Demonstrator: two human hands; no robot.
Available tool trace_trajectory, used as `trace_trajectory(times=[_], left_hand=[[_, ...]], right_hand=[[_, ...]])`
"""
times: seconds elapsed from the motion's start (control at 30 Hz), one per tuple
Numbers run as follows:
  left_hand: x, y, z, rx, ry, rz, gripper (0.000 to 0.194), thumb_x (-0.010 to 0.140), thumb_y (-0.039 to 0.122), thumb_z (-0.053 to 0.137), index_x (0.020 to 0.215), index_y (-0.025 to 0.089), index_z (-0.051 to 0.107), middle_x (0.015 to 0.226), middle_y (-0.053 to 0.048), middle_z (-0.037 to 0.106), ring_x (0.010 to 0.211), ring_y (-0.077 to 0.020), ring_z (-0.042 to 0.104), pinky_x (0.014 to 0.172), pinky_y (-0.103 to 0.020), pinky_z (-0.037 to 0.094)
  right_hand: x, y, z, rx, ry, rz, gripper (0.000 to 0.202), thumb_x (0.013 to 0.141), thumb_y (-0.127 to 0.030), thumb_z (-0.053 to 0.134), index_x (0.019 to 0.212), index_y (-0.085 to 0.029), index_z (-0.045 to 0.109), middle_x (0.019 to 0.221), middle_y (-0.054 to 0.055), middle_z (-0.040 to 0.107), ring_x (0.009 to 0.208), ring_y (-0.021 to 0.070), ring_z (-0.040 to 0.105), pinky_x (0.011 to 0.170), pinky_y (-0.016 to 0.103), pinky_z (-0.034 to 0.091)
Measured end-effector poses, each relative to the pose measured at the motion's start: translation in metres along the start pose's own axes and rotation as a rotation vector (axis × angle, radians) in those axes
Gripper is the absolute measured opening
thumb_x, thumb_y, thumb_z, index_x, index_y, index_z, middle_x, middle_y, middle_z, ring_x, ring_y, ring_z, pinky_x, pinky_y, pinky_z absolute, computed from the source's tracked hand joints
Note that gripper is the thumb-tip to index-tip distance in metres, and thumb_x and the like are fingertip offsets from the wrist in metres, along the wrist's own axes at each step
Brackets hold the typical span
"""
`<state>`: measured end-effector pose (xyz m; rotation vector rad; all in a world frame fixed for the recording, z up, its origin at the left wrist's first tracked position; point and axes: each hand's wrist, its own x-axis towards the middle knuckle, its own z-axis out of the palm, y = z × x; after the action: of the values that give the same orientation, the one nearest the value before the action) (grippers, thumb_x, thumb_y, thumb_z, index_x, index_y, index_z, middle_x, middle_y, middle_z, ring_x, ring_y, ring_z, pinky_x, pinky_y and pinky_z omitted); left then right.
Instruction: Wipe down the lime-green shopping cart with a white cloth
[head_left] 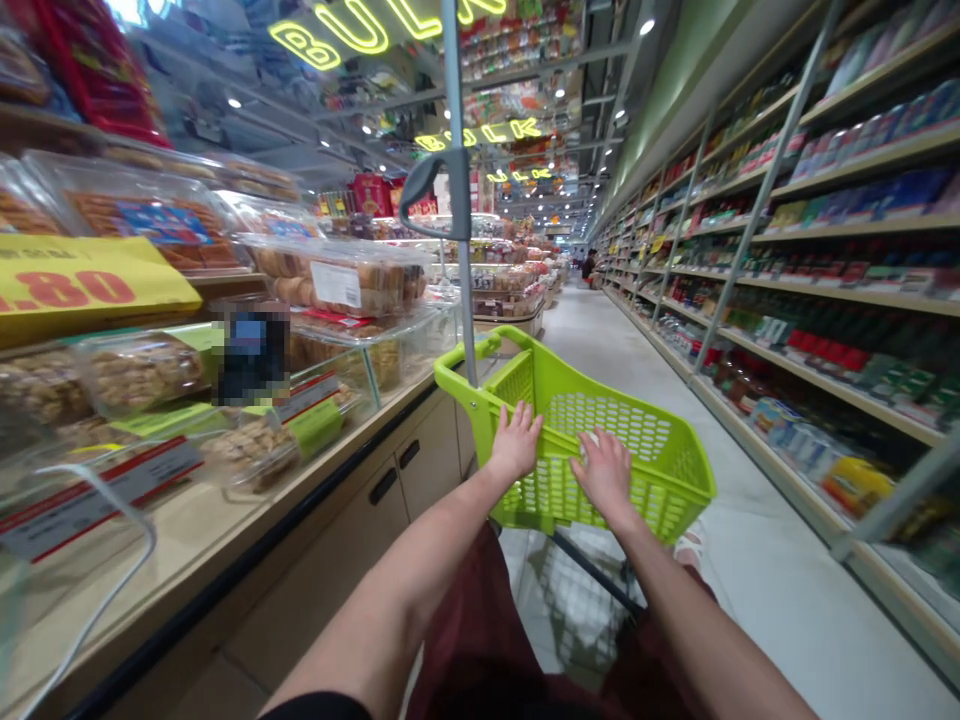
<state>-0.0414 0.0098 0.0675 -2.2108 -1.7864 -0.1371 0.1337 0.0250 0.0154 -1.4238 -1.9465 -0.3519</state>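
A lime-green shopping cart (622, 395) with a perforated basket stands right in front of me, turned sideways. My left hand (517, 440) rests at the near rim by the cart's back end, its fingers spread and pointing away from me. A little to the right, my right hand (606, 470) lies against the same near side, thumb apart and fingers stretched over the rim. No item shows in either hand. From the cart's back corner rises a grey pole (463, 290) with a looped grey handle (442, 200). The visible inside of the basket holds nothing.
On my left, a display counter (390, 430) carries clear boxes of baked snacks (345, 285) and a yellow price sign (90, 285). Tall stocked shelves (847, 240) line the right side. The pale aisle floor (577, 320) runs ahead, with a person (589, 268) far off.
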Motion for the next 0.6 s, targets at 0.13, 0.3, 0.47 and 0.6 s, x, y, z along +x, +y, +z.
trace_trajectory(times=[0.13, 0.3, 0.47, 0.6], left_hand=[[-0.001, -0.001, -0.002, 0.031, 0.003, -0.002, 0.068, 0.071, 0.026, 0.05, 0.134, 0.017, 0.029, 0.144, -0.012, 0.021, 0.134, -0.0275, 0.009, 0.106, -0.053, 0.003], [-0.003, 0.0, -0.001, 0.024, 0.033, 0.013, 0.066, 0.071, 0.025, 0.049, 0.134, 0.016, 0.029, 0.144, -0.013, 0.022, 0.134, -0.0278, 0.011, 0.106, -0.052, 0.004], [-0.003, 0.004, -0.002, 0.03, 0.033, -0.001, 0.064, 0.072, 0.023, 0.046, 0.134, 0.016, 0.03, 0.144, -0.012, 0.022, 0.134, -0.0275, 0.011, 0.106, -0.053, 0.004], [0.0, 0.006, 0.0, 0.043, 0.038, -0.032, 0.064, 0.072, 0.023, 0.046, 0.134, 0.017, 0.03, 0.144, -0.011, 0.022, 0.134, -0.0274, 0.01, 0.105, -0.053, 0.005]], right_hand=[[-0.003, 0.007, -0.004, 0.011, -0.028, -0.012, 0.037, 0.077, -0.015, 0.047, 0.112, -0.025, 0.055, 0.122, 0.007, 0.048, 0.11, 0.0246, 0.039, 0.09, 0.04, 0.029], [-0.021, 0.04, -0.019, -0.02, -0.055, 0.038, 0.046, 0.074, -0.007, 0.043, 0.115, -0.027, 0.053, 0.125, 0.005, 0.047, 0.113, 0.0232, 0.038, 0.092, 0.038, 0.027], [-0.036, 0.082, -0.028, -0.099, 0.021, 0.234, 0.042, 0.075, -0.009, 0.04, 0.109, -0.025, 0.058, 0.121, 0.007, 0.05, 0.109, 0.0249, 0.041, 0.089, 0.041, 0.03], [-0.037, 0.082, -0.022, -0.084, 0.082, 0.221, 0.042, 0.074, -0.009, 0.04, 0.109, -0.023, 0.059, 0.12, 0.008, 0.05, 0.108, 0.0245, 0.041, 0.089, 0.04, 0.031]])
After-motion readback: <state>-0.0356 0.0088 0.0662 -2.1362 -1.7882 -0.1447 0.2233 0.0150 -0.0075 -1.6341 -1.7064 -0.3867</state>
